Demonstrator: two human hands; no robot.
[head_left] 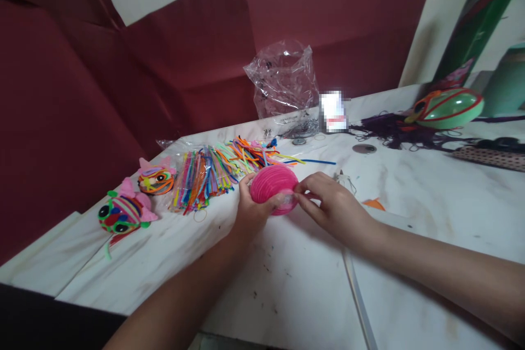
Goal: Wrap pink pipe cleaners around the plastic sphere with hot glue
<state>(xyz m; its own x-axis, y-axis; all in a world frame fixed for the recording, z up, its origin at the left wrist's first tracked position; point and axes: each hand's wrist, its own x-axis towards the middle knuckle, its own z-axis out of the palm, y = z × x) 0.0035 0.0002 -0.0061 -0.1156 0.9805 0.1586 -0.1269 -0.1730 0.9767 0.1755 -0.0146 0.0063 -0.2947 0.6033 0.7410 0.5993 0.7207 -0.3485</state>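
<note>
Where multicoloured fuzzy craft stems (200,178) lie bundled left of the bright-pink, ridged, rounded ball (274,183), the person's left hand (255,210) comes next, thumb and fingers clamped around the ball's left and lower sides. Held over the white marble-patterned table (311,301), the ball looks light, its ridged covering likely grippy, though hard squeezing might dent it; broad cupping seems safest. At its right edge, the right hand (333,203) pinches the ball; whether a loose strand is caught cannot be told.
</note>
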